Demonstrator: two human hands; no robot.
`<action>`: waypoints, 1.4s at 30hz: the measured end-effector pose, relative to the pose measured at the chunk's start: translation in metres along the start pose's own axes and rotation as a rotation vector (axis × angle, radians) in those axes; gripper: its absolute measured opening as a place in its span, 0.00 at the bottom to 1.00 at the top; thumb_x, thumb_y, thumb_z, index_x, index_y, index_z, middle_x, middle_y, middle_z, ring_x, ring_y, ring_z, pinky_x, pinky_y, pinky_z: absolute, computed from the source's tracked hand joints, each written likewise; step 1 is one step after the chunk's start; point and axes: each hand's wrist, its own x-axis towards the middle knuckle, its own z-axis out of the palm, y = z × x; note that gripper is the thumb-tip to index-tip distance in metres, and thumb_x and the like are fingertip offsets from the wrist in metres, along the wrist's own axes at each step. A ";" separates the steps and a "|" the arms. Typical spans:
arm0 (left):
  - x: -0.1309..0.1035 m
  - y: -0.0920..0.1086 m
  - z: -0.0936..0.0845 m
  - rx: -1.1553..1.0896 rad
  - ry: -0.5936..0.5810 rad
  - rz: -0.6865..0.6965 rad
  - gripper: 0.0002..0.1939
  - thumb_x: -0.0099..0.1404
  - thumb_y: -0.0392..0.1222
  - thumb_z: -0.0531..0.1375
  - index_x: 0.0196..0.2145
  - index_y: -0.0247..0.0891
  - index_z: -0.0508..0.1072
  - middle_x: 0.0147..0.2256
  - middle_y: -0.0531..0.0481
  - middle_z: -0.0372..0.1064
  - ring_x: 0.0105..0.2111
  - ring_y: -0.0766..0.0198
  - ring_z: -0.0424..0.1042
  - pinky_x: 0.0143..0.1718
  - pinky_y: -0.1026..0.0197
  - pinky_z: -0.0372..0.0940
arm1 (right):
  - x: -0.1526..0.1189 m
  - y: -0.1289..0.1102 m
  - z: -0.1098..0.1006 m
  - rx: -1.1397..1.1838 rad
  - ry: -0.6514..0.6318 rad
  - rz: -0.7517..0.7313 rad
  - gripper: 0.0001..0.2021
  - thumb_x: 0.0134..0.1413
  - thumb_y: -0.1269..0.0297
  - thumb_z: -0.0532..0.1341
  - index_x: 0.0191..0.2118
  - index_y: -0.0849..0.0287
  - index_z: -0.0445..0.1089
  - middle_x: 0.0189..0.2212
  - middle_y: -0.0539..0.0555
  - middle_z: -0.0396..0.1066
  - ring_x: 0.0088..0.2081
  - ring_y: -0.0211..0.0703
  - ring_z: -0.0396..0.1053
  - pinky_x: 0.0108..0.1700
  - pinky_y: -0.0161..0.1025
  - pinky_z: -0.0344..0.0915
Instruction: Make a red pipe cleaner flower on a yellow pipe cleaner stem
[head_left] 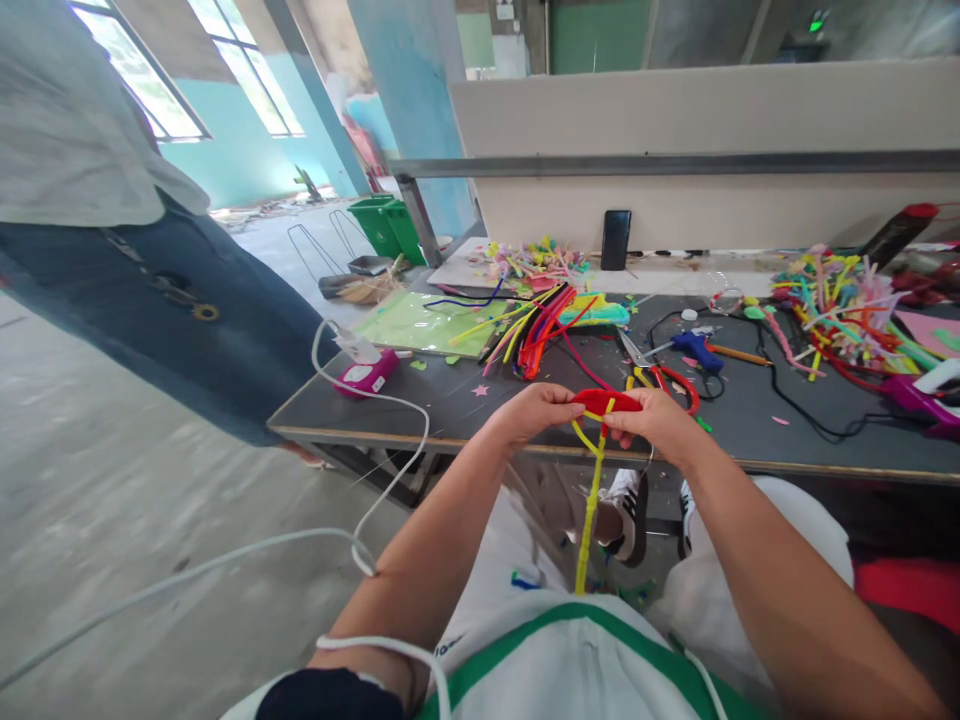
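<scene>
Between my two hands, just over the table's front edge, is a red fuzzy piece bent into a flattened shape. The fingertips of my left hand pinch its left end. My right hand pinches its right end, thumb and fingers pressed together. A yellow pipe-cleaner stem is joined to it near my right thumb and hangs down toward my lap, with a yellow loop at its upper left. Just behind my hands lie red-handled scissors and a bundle of multicoloured pipe cleaners.
On the dark table are a blue glue gun, a pink power socket, a phone leaning upright and a colourful pile. A white cable loops at the left, where a person stands.
</scene>
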 end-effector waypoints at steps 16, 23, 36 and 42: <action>-0.013 0.003 -0.010 0.210 0.106 0.400 0.13 0.59 0.42 0.61 0.42 0.37 0.73 0.43 0.43 0.67 0.43 0.60 0.68 0.45 0.58 0.63 | 0.006 0.007 -0.014 0.091 0.021 -0.038 0.13 0.37 0.58 0.69 0.27 0.63 0.72 0.17 0.50 0.70 0.18 0.35 0.64 0.21 0.33 0.62; -0.021 0.000 0.003 0.738 0.152 0.697 0.09 0.62 0.35 0.56 0.36 0.38 0.76 0.59 0.41 0.53 0.58 0.53 0.57 0.57 0.53 0.56 | 0.008 0.010 -0.011 0.098 -0.021 -0.036 0.14 0.38 0.57 0.68 0.29 0.63 0.72 0.17 0.49 0.69 0.17 0.35 0.64 0.21 0.33 0.62; -0.008 -0.011 0.022 0.676 0.330 0.708 0.07 0.63 0.35 0.55 0.35 0.38 0.74 0.51 0.42 0.60 0.53 0.57 0.62 0.54 0.55 0.60 | 0.006 0.009 -0.006 0.138 -0.015 0.020 0.18 0.37 0.60 0.70 0.39 0.60 0.74 0.26 0.49 0.73 0.28 0.38 0.70 0.33 0.36 0.68; -0.007 -0.013 0.027 0.570 0.344 0.695 0.07 0.61 0.32 0.57 0.36 0.37 0.73 0.47 0.43 0.64 0.50 0.60 0.64 0.52 0.56 0.61 | 0.006 0.007 -0.008 0.093 -0.076 -0.025 0.17 0.40 0.59 0.68 0.37 0.62 0.73 0.22 0.50 0.72 0.24 0.38 0.69 0.23 0.32 0.64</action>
